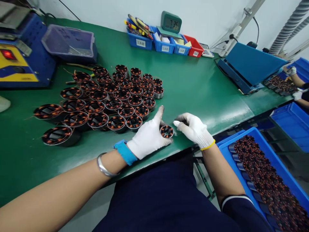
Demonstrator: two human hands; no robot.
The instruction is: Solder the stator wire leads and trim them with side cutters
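Fingers of the gloved left hand (148, 137) curve around a wound motor stator (166, 131) near the centre of the frame, thumb and fingertips spread just wide enough to clasp its sides above the green tabletop (193, 83). Just to its right, the gloved right hand (191, 127) holds its fingers curled, thumb and forefinger close together; whether they pinch a wire, I can't tell. More stators (116, 103) crowd left of centre.

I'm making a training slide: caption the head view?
Gloved left hand holding a wire-wound ring at a green bench, gloved right hand close by.
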